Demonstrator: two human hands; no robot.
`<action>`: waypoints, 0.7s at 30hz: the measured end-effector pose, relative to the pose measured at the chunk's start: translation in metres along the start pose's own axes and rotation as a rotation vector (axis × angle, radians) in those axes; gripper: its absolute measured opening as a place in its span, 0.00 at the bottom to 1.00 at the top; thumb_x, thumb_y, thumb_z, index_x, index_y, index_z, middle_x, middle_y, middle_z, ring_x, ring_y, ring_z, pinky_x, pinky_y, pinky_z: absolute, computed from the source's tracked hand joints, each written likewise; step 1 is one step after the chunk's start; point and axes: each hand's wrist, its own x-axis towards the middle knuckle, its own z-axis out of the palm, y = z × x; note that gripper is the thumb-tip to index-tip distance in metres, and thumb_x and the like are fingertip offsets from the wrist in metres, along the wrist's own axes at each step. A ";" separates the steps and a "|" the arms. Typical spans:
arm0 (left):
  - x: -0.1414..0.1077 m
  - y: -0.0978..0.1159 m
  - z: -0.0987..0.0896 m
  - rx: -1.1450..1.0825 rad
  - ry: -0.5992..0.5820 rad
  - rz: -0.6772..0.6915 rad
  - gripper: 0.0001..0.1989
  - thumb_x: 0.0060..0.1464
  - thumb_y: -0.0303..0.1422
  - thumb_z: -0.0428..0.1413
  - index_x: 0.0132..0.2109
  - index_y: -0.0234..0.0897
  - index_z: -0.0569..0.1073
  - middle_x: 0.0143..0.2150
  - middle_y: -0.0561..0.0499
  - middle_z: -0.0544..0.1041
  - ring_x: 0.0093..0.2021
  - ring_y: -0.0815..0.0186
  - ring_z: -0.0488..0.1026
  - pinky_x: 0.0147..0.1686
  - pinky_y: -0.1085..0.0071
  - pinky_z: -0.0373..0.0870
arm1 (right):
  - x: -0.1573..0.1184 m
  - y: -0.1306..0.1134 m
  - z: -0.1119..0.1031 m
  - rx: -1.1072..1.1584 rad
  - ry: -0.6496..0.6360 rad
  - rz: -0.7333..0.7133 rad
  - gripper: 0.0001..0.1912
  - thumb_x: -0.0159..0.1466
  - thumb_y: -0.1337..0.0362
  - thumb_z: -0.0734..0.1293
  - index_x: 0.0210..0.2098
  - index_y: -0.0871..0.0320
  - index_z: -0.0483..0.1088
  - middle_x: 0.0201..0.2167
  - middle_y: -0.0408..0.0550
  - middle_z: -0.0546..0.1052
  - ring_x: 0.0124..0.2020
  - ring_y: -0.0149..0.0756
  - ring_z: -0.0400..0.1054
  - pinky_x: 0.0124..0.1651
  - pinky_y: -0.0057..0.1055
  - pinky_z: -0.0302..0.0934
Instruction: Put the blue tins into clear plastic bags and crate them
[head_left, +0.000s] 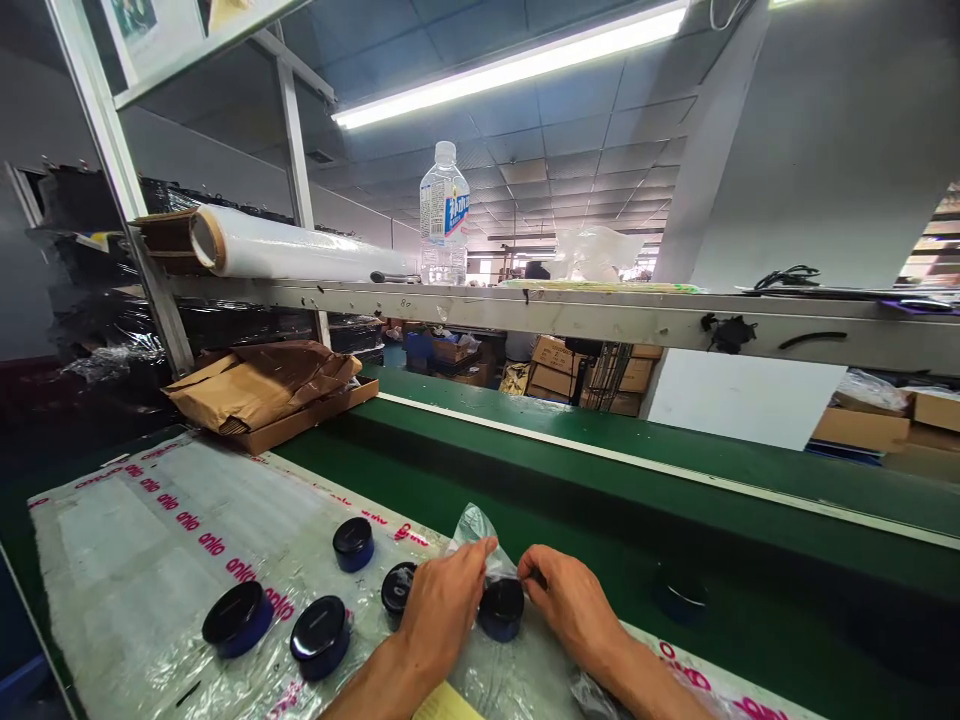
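Observation:
A dark round lidded container [501, 608] sits between my two hands, with a clear plastic bag [474, 525] bunched just behind it. My left hand [444, 600] is closed on the bag's left side, its fingertips partly hidden. On the other side, my right hand [571, 598] has its fingers curled and pinches the bag's edge beside the container. Left of my hands stand several more such containers, among them one glossy dark container [321, 637] with blue sides. Another container [397, 590] is partly covered by my left hand.
A plastic-wrapped board [150, 540] printed with pink lettering lies under the containers. Behind it runs a green conveyor belt [600, 480] with one dark container [681, 595]. Brown paper [262, 385] lies at left. A shelf rail [480, 305] crosses above, bearing a bottle [445, 215] and a film roll [300, 245].

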 end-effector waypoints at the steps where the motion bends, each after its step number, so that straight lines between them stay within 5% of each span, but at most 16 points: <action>1: -0.001 0.001 0.000 0.018 -0.007 0.002 0.23 0.65 0.22 0.51 0.64 0.45 0.67 0.48 0.53 0.82 0.45 0.64 0.82 0.44 0.72 0.76 | -0.001 0.000 0.000 -0.017 0.000 -0.013 0.12 0.63 0.78 0.66 0.37 0.56 0.76 0.33 0.40 0.80 0.36 0.35 0.75 0.41 0.32 0.65; 5: 0.006 0.007 0.001 0.128 -0.017 -0.041 0.28 0.62 0.18 0.50 0.65 0.43 0.66 0.50 0.47 0.81 0.45 0.55 0.83 0.42 0.63 0.79 | 0.006 0.000 0.001 -0.079 0.004 -0.022 0.03 0.69 0.69 0.67 0.41 0.58 0.75 0.37 0.43 0.79 0.39 0.37 0.75 0.46 0.39 0.69; 10: 0.018 0.016 0.001 0.222 -0.036 -0.082 0.30 0.60 0.15 0.49 0.66 0.40 0.66 0.48 0.43 0.81 0.42 0.50 0.83 0.40 0.56 0.81 | 0.016 0.004 0.006 -0.112 -0.051 0.000 0.09 0.70 0.59 0.68 0.41 0.59 0.75 0.38 0.44 0.79 0.40 0.37 0.76 0.46 0.41 0.72; 17: 0.006 0.017 -0.004 0.183 -0.073 -0.068 0.25 0.61 0.18 0.51 0.62 0.43 0.70 0.45 0.47 0.83 0.41 0.51 0.84 0.38 0.59 0.81 | 0.003 0.004 0.002 -0.040 -0.087 0.003 0.09 0.71 0.59 0.68 0.39 0.59 0.75 0.34 0.42 0.79 0.36 0.35 0.76 0.44 0.39 0.71; 21: -0.001 0.011 -0.001 0.100 -0.030 -0.055 0.24 0.62 0.19 0.51 0.61 0.45 0.71 0.44 0.50 0.84 0.40 0.56 0.84 0.38 0.66 0.79 | -0.004 0.001 -0.005 0.000 -0.064 -0.017 0.05 0.68 0.69 0.66 0.37 0.57 0.76 0.30 0.40 0.80 0.33 0.34 0.75 0.39 0.32 0.66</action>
